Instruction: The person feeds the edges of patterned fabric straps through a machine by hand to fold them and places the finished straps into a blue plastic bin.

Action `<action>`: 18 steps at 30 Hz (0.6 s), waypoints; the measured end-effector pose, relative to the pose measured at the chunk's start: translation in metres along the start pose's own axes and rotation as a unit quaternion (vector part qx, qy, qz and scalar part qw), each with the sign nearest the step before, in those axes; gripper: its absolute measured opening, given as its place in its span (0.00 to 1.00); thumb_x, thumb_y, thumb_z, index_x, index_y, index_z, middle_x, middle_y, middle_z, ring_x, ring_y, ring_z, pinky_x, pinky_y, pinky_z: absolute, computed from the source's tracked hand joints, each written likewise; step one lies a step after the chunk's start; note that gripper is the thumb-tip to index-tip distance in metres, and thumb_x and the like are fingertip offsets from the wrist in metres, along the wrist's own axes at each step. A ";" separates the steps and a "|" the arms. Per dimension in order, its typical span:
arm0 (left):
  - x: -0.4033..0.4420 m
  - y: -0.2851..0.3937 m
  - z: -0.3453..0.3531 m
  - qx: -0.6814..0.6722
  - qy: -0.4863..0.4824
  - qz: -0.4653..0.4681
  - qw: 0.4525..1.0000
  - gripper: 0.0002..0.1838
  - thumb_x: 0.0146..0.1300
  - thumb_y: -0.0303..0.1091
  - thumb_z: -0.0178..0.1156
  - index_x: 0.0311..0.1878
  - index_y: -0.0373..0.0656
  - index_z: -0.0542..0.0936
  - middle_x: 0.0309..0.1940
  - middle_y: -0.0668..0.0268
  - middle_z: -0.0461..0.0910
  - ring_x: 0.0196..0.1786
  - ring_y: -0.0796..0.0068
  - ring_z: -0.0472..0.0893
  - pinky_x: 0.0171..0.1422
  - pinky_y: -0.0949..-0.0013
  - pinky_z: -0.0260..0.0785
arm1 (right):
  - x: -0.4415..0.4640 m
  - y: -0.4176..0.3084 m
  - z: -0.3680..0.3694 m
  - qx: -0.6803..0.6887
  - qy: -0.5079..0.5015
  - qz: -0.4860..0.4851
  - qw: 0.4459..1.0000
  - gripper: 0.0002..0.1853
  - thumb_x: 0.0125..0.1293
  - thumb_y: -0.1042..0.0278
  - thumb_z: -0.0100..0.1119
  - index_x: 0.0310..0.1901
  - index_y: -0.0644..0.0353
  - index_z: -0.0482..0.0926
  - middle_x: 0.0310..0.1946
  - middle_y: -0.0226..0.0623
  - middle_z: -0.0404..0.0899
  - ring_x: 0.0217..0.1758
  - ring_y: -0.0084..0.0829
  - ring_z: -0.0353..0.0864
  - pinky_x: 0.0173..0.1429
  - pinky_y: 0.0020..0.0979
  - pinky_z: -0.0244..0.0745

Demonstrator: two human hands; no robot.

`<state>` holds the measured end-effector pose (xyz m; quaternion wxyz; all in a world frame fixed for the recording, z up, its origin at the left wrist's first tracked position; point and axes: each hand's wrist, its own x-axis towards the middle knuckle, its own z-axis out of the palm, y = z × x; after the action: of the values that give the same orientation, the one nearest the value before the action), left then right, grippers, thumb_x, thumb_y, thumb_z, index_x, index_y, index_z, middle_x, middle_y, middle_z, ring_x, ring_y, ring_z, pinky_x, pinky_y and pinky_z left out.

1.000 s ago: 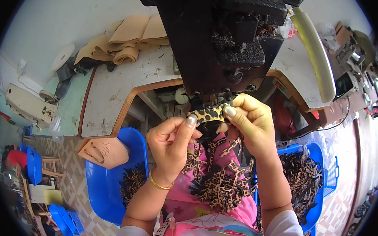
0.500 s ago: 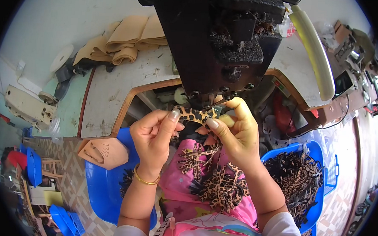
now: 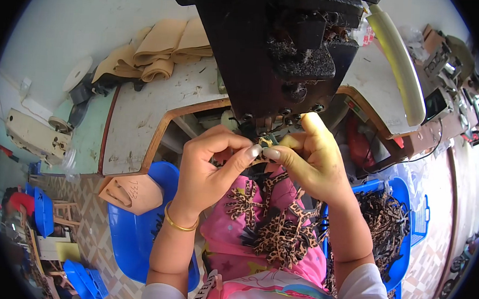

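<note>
Just below the black sewing machine head [image 3: 261, 53], both my hands meet with the thumb tips almost touching. My left hand [image 3: 206, 164], a gold bangle at its wrist, pinches a leopard-print strap [image 3: 257, 162] from the left. From the right, my right hand [image 3: 320, 162] pinches the same strap with thumb and fingers. The fingers hide most of it. A small metal machine part [image 3: 267, 142] sits right above the thumbs. Several leopard-print strap pieces [image 3: 284, 233] lie bunched on the pink apron [image 3: 224, 224] over my lap.
A blue basket [image 3: 401, 266] heaped with leopard-print straps stands at right. At left, another blue basket [image 3: 123, 246] holds a brown paper piece [image 3: 131, 193] with writing. Tan sheets [image 3: 163, 45] lie on the worktable [image 3: 139, 106]. A pale curved handle [image 3: 398, 66] hangs beside the machine.
My hands have come together beneath the machine head; the left moved right. The strap, stretched flat between them before, is now mostly covered by my fingers.
</note>
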<state>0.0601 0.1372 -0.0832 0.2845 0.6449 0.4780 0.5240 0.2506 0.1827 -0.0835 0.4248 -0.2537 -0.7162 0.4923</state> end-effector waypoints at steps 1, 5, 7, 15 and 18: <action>0.002 0.001 0.003 -0.011 -0.016 0.006 1.000 0.06 0.59 0.30 0.66 0.33 0.36 0.83 0.25 0.67 0.78 0.26 0.85 0.73 0.29 0.80 0.62 | 0.002 -0.003 -0.003 -0.020 -0.010 -0.009 1.000 0.22 0.65 0.75 0.60 0.55 0.65 0.60 0.26 0.37 0.81 0.28 0.21 0.80 0.30 0.21 0.72; 0.003 0.007 0.009 -0.035 -0.031 -0.029 0.999 0.07 0.59 0.29 0.65 0.31 0.35 0.83 0.23 0.68 0.78 0.24 0.85 0.72 0.28 0.80 0.60 | 0.016 -0.013 -0.018 -0.039 -0.042 0.015 0.998 0.17 0.62 0.71 0.65 0.48 0.68 0.71 0.21 0.36 0.81 0.24 0.19 0.80 0.27 0.23 0.71; -0.001 0.006 0.018 -0.048 -0.014 -0.041 0.998 0.06 0.59 0.28 0.64 0.30 0.35 0.82 0.21 0.68 0.78 0.23 0.86 0.71 0.27 0.81 0.59 | 0.025 -0.021 -0.030 -0.040 -0.096 0.051 0.993 0.22 0.62 0.70 0.64 0.55 0.65 0.67 0.25 0.37 0.81 0.25 0.22 0.81 0.29 0.24 0.75; -0.009 0.004 0.047 -0.093 0.119 -0.041 0.988 0.09 0.61 0.26 0.62 0.25 0.35 0.78 0.15 0.76 0.70 0.21 0.91 0.62 0.24 0.79 0.52 | 0.052 -0.034 -0.044 -0.090 -0.169 0.055 0.980 0.21 0.55 0.66 0.70 0.47 0.63 0.73 0.25 0.33 0.79 0.24 0.18 0.75 0.27 0.23 0.70; -0.011 0.005 0.051 -0.043 0.166 -0.007 0.985 0.09 0.60 0.24 0.63 0.24 0.35 0.77 0.15 0.76 0.68 0.20 0.90 0.62 0.23 0.79 0.52 | 0.066 -0.015 -0.068 -0.097 -0.208 0.016 0.973 0.17 0.52 0.66 0.73 0.39 0.61 0.76 0.21 0.26 0.75 0.24 0.15 0.69 0.27 0.22 0.64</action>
<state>0.1098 0.1320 -0.0979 0.2322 0.5325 0.5003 0.6421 0.2758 0.2618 -0.0353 0.2320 -0.1973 -0.8287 0.4696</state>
